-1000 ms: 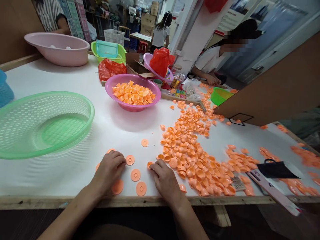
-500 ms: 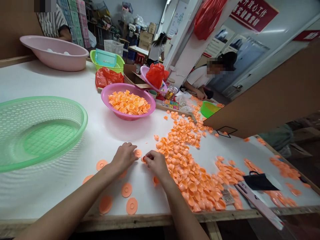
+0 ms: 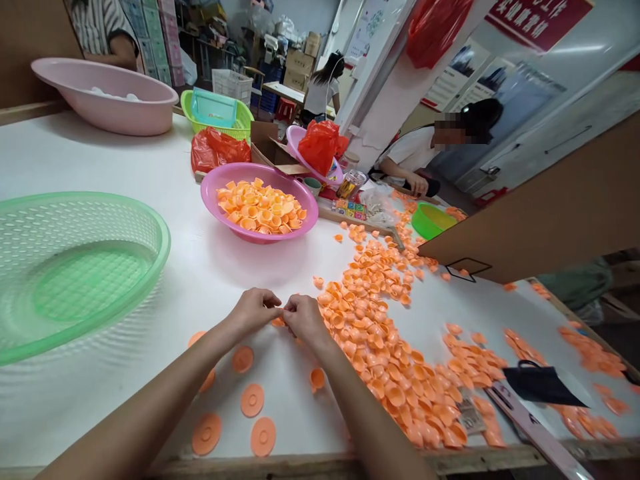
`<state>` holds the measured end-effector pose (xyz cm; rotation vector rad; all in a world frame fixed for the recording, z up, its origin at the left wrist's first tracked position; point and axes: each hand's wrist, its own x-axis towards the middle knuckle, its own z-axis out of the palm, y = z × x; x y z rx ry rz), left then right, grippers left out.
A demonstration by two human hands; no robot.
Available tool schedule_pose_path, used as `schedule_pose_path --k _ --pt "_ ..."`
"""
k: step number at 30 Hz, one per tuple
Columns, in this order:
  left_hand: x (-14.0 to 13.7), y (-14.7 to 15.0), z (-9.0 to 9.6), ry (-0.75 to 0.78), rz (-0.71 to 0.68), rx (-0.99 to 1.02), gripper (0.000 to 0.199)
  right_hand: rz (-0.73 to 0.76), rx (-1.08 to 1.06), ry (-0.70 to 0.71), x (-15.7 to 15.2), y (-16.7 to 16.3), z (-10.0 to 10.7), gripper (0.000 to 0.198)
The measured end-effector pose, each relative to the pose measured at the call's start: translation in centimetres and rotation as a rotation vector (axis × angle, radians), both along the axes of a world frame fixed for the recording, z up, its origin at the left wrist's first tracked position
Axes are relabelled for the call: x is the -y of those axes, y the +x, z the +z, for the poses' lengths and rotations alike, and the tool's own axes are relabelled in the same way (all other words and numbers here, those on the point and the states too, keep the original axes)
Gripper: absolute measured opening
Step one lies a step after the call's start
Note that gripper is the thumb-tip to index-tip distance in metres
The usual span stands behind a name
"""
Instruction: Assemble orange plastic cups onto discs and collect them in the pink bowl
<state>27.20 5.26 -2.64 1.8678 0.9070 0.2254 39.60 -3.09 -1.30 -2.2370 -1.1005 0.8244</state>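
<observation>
"Where is the piece, and what are the fingers doing?"

"Take the hands as the clock's centre. A small orange piece [image 3: 278, 321] shows right there, where the left hand [image 3: 257, 308] and right hand [image 3: 306, 319] meet. The right thumb and finger appear to pinch it; the left fingers curl in, but I can't tell whether they grip."

"What lies around?"

"Flat orange discs [image 3: 253, 400] toward six and seven, one loose orange cup [image 3: 317, 379] near five, a heap of cups [image 3: 385, 360] from one to four, a pink bowl [image 3: 210, 200] of more cups toward twelve, and a green basket [image 3: 163, 247] at nine."

"How would the piece handle?"

"Probably light, stiff, smooth plastic, a little slippery, unlikely to break. I'd pinch its edge between thumb and fingertip."

"Any writing?"

"A red banner [image 3: 543, 20] high toward one or two carries white Chinese characters, cut off by the frame; the upper line seems to end 工作, 'work'. I can read no brand."
</observation>
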Motion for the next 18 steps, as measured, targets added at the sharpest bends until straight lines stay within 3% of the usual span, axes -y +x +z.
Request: schedule_pose_path --k 5,11,14,18 --pt "0.3 1.4 -1.2 -0.144 0.11 -0.057 0.007 0.013 0.094 0.04 -0.1 -0.1 -1.2 0.02" --pt "2.6 0.8 -0.2 -0.069 0.158 -0.014 0.015 0.059 0.24 0.108 0.0 -0.7 -0.9 0.019" --pt "1.5 0.7 2.3 0.021 0.187 0.05 0.017 0.111 0.218 0.218 1.6 0.1 0.4 0.02" --pt "-3.5 1.5 8.3 0.171 0.327 0.216 0.015 0.021 0.311 0.26 6.1 0.7 1.4 0.023"
